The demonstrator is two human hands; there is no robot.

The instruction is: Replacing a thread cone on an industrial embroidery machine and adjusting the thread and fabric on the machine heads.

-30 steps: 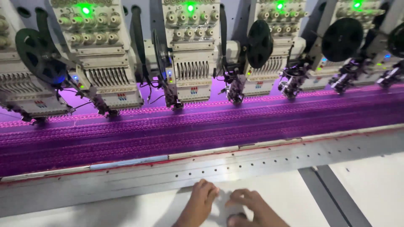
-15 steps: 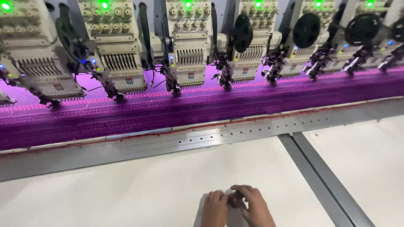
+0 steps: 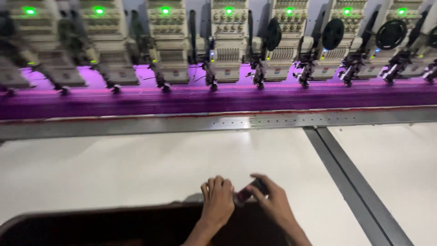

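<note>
White machine table (image 3: pixel 136 164), crossed by a dark metal rail (image 3: pixel 355 182); behind it a purple fabric band (image 3: pixel 218 98) under a row of embroidery heads (image 3: pixel 227 50) with green lights; dark curved edge (image 3: pixel 91 223) at the near side; left hand (image 3: pixel 217 200) curled into a loose fist, right hand (image 3: pixel 273 202) pinching a small dark object (image 3: pixel 249 191) — held between both hands, just above the table's near edge

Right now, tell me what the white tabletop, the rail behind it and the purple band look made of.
White tabletop: smooth matte laminate or painted board, evenly pale. Rail: grey metal, dull sheen, small holes. Purple band: probably fabric, with fine stitched lines, stretched flat beneath the machine heads.
</note>
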